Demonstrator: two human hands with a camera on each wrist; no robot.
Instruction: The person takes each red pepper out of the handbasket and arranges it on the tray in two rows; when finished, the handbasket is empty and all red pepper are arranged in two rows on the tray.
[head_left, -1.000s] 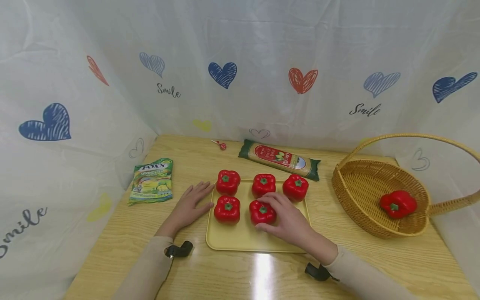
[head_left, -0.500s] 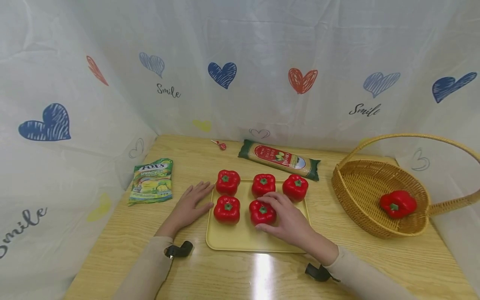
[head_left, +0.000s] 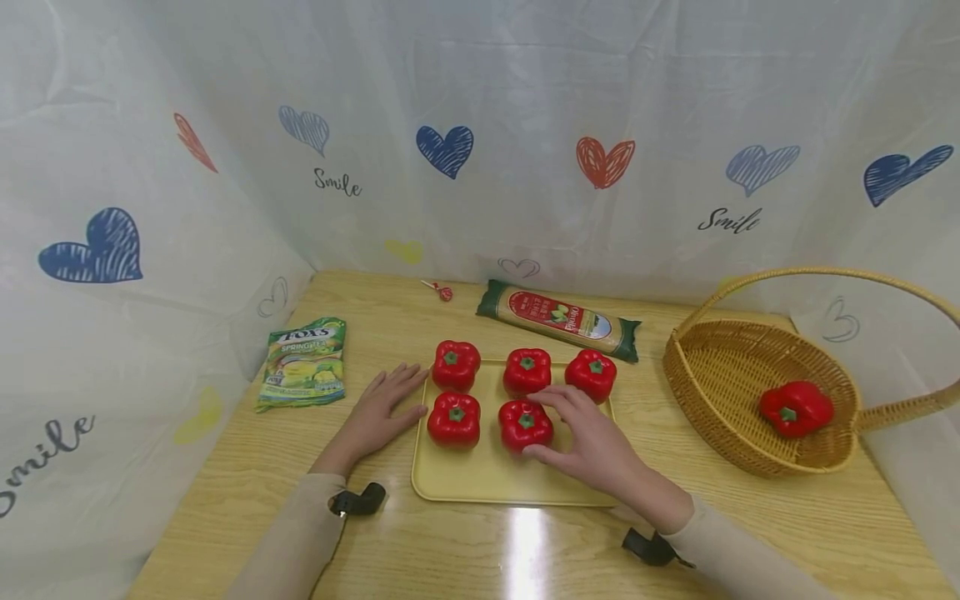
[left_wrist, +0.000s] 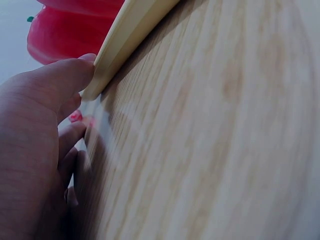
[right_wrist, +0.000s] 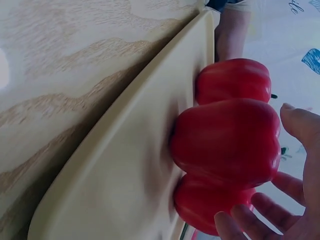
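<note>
A pale yellow tray bears several glossy red bell peppers in two rows, each with a green stem. My right hand hovers beside the front middle bell pepper, fingers spread and loosely bent. In the right wrist view the thumb stands apart from that pepper, with a gap between them. My left hand lies on the table with its fingers extended, left of the tray. Its thumb touches the tray's rim in the left wrist view, close to another bell pepper.
A wicker basket with a tall handle stands at the right, holding a bell pepper on its side. Behind the tray lie a pasta packet and a lollipop. A green candy bag lies at the left.
My right hand has let go of the front middle bell pepper and drawn slightly to the right. The peppers, the tray and my left hand stay put.
</note>
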